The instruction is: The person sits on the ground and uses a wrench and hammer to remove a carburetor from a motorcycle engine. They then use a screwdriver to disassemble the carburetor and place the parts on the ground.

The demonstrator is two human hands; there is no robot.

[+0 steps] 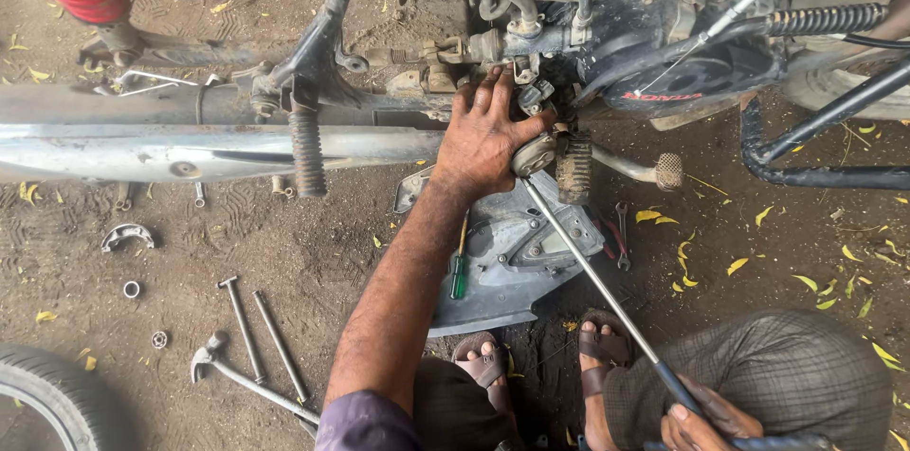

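right hand (706, 423) clamped on the long wrench (592, 285) handle at five o'clock; i'd keep my left hand (483, 138), fingers spread, steadying its socket head (534, 155) squarely.

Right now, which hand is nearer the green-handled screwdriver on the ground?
Left. The left hand is up on the motorcycle engine above the green-handled screwdriver; the right hand grips a long rod's handle, farther away.

2 bolts (261, 333) lie left of the screwdriver (459, 271), which rests on the cover panel (517, 257) before the exhaust pipe (190, 150).
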